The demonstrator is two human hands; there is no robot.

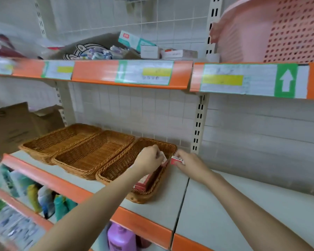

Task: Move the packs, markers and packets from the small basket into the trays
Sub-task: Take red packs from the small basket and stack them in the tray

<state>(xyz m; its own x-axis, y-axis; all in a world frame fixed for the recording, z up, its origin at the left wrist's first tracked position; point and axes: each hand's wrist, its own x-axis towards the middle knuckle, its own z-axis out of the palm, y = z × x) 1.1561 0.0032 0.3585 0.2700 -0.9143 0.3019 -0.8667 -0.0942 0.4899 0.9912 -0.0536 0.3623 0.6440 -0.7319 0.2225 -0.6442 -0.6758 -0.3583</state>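
Three woven trays sit side by side on the pale shelf (243, 205), running from 9 o'clock toward the centre; the two left ones, the left tray (62, 140) and the middle tray (92, 154), hold nothing I can see. Bare shelf stretches from the right tray (116, 171) toward 3 o'clock. The left hand (150, 158) hovers over that tray's far end, fingers curled around something white. The right hand (188, 163), just outside the rim at 3 o'clock, pinches a small red pack (177, 160) with a barcode. More red packs (143, 182) lie inside the tray's near end.
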